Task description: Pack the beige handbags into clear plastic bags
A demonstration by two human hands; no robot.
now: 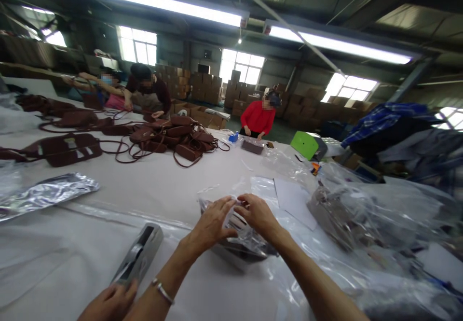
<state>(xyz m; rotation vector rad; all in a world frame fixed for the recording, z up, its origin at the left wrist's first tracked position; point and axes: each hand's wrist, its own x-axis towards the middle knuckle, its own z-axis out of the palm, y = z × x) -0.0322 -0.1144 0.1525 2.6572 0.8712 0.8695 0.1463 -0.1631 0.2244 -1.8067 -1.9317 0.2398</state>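
A clear plastic bag with a dark grey-brown item inside lies on the white table in front of me. My left hand rests on the bag's left side, its fingers stretched out and the thumb apart. On the upper right of the bag is my right hand, fingers bent, with a gap between thumb and index finger. The index fingertips of both hands nearly meet at the bag's far edge. A silver bracelet circles my left wrist.
At lower left, another person's hand touches a grey tool-like object. Brown bags with straps are piled on the table's far side. Clear plastic and wrapped bags lie at right. A person in red stands across the table.
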